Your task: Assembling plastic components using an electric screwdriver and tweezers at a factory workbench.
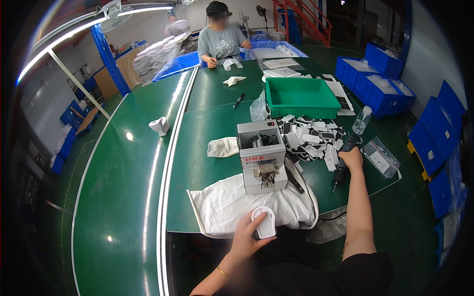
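Note:
My left hand grips a white plastic housing with a rounded end, held just in front of the table's near edge. Off to the right, my right hand is closed around a dark electric screwdriver, whose thin bit points toward me, low over the green table. Between my hands stands a grey box-shaped machine with an open top and a metal mechanism on its front. A white cloth lies under and in front of it.
Behind the machine are a green bin and a heap of small black-and-white pieces. A clear cup and a plastic bag lie to the right. Another white part sits left. A person works across the table.

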Available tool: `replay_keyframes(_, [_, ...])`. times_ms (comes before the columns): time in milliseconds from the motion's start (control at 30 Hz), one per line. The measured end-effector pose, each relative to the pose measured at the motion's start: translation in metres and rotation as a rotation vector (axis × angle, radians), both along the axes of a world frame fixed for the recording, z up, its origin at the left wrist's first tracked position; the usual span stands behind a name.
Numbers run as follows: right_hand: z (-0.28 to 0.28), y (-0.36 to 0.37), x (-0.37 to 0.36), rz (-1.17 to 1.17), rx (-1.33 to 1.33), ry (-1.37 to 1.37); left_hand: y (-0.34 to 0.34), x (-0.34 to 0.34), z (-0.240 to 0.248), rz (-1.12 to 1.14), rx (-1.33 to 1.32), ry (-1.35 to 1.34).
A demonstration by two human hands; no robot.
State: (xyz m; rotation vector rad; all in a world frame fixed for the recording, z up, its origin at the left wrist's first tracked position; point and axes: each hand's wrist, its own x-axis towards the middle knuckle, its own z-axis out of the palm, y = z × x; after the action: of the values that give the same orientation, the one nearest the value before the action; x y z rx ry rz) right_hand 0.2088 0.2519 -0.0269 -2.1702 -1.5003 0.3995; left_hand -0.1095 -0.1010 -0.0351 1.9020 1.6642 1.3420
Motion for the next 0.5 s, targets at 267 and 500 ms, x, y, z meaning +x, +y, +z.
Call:
replay_keyframes(267, [0.006,-0.031,0.014,0.279,0.003,1.469,-0.007,-0.002,0.005,-0.039,-0.007,-0.009])
replay_keyframes(500, [0.102,-0.094,-0.082,0.937,0.15,1.683,0.003,-0.008,-0.006,-0.051,-0.001,0.013])
